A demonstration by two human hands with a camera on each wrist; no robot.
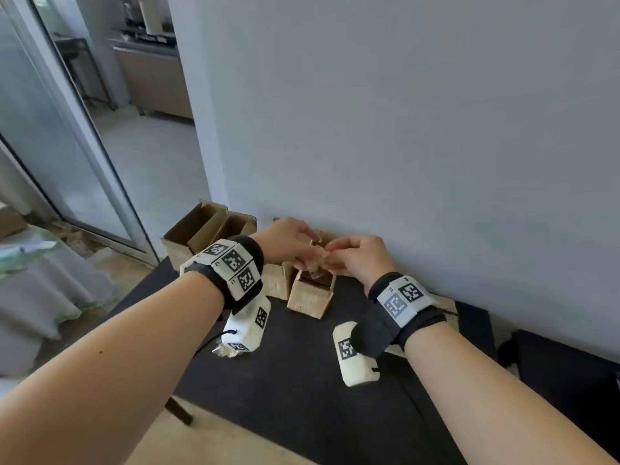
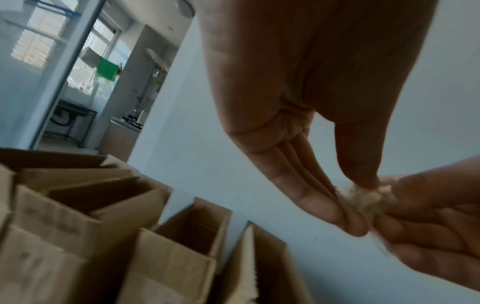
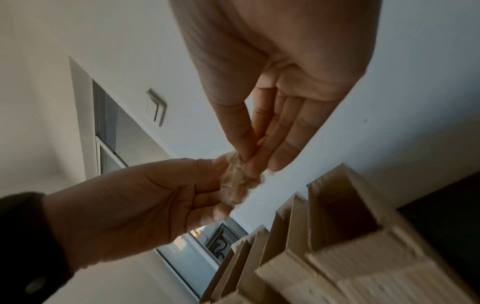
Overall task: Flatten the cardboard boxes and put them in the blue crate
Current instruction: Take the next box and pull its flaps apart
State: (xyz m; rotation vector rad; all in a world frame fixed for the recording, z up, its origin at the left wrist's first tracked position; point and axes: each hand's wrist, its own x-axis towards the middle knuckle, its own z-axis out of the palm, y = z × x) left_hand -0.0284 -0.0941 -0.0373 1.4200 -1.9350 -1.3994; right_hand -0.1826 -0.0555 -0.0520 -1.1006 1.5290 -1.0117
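Item: crumpled pale tape wad, pinched between my left hand and right hand, both held above the small open brown cardboard box. I judge the box directly below, equally near both hands, its long axis running toward me on the black table. Blue crate: not in view.

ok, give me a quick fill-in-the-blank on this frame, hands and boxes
1. Both hands pinch one crumpled wad of ____ between them.
2. The left hand and right hand meet above an open ____ box.
3. The boxes stand on a ____ table.
4. The boxes' tops are ____.

Missing: tape; cardboard; black; open
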